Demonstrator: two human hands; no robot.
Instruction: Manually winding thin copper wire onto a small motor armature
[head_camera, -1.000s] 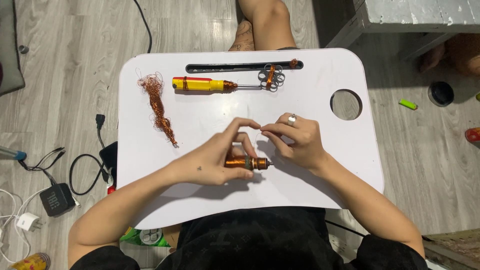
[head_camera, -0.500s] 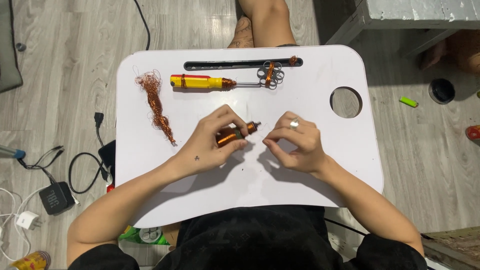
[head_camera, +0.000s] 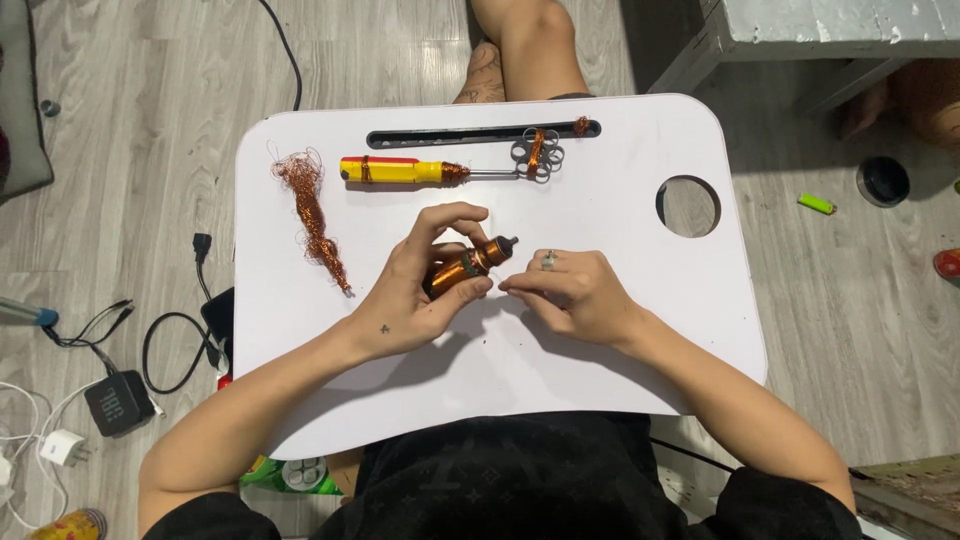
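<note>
One coil (head_camera: 462, 270), wound in copper wire on a dark-tipped spindle, is held tilted above the middle of the white tabletop (head_camera: 620, 370), clamped between thumb and fingers of the left hand (head_camera: 415, 295). Just beside its tip, the right hand (head_camera: 570, 295) is pinched shut on something too thin to be made out. A loose wire tangle (head_camera: 312, 215) lies to the left, a yellow screwdriver (head_camera: 400, 171) beyond.

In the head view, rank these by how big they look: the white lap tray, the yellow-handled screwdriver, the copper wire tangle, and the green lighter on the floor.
1. White lap tray
2. Yellow-handled screwdriver
3. Copper wire tangle, close to the screwdriver in length
4. Green lighter, lying lower, so slightly understated
</note>
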